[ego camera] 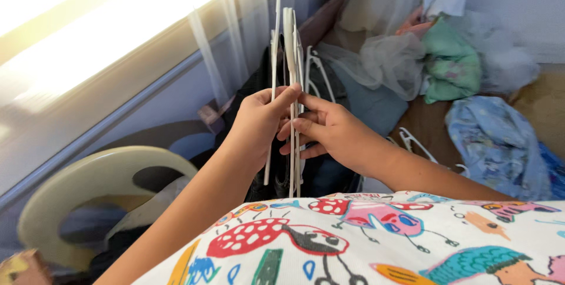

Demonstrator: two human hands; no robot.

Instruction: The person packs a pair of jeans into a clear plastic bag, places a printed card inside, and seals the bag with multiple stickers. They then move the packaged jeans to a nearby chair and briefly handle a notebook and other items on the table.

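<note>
Both of my hands hold a stack of white plastic hangers [288,37] seen edge-on, standing upright in front of me. My left hand [259,121] grips them from the left, thumb and fingertips pinched on the thin edges. From the right, my right hand [329,129] has its fingers wrapped around the same stack. A white cloth with colourful printed figures [376,241] lies across my lap below my forearms.
A pale yellow plastic chair back [88,185] stands at the lower left. A bright window with a sheer curtain [235,32] runs along the left. Heaped clothes [450,64] and a blue garment [500,143] lie at right, with loose white hangers [421,146] and dark clothing [321,173] beneath my hands.
</note>
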